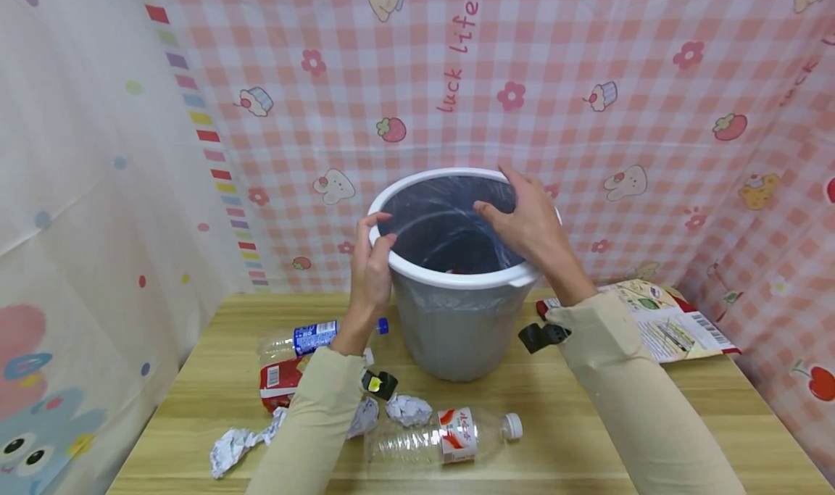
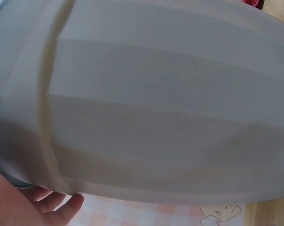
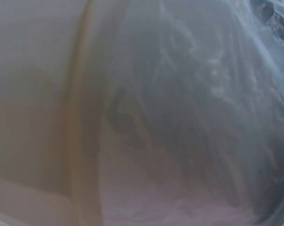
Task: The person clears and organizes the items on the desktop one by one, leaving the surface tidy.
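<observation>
A grey trash can (image 1: 457, 328) with a white rim ring (image 1: 450, 278) stands upright on the table. A thin, see-through bin liner (image 1: 424, 212) lines its inside and also covers the upper outside wall, as the right wrist view shows. My left hand (image 1: 372, 274) grips the rim at the left, its fingertips hooked over the edge. At the right rim is my right hand (image 1: 531, 219), thumb stretched over the opening and index finger by the back edge; its other fingers are hidden. The can's grey wall fills most of the left wrist view.
Left of the can lie a blue-labelled bottle (image 1: 314, 338), a red packet (image 1: 279, 383) and crumpled paper (image 1: 235, 448). In front are a paper ball (image 1: 409, 410) and a clear plastic bottle (image 1: 457, 437). A flattened printed package (image 1: 672, 328) lies at right.
</observation>
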A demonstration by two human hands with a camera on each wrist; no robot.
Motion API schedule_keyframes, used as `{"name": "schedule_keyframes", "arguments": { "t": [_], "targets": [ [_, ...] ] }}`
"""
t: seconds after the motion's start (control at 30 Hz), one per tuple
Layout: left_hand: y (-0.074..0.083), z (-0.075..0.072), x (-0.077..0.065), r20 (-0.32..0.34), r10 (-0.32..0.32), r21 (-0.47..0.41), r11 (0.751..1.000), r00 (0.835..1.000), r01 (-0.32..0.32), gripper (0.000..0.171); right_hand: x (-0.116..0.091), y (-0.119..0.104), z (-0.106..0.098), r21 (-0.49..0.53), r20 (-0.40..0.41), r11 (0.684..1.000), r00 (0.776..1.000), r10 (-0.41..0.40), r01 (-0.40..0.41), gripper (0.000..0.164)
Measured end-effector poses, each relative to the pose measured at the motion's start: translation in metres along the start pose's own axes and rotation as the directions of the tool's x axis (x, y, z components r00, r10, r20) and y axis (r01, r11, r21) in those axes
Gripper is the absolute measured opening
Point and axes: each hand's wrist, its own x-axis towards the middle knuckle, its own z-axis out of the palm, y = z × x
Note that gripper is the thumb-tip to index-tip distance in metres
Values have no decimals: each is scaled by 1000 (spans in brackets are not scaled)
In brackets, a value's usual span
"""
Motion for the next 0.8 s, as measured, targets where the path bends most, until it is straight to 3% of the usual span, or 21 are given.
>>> {"name": "schedule_keyframes", "arguments": {
  "t": [0.27, 0.5, 0.8],
  "targets": [
    [1, 0, 0, 3, -8, -6, 1000, 1000, 8, 37, -3, 4, -2, 201, -157, 976, 986, -55, 87, 59],
    [-1, 1, 0, 8, -8, -2, 1000, 1000, 8, 38, -12, 8, -7, 315, -386, 925, 919, -81, 214, 40],
    [-1, 1, 0, -6, -1, 9, 1000, 1000, 1, 35, -24, 17, -17, 360, -422, 913, 906, -24, 192, 37]
  ]
}}
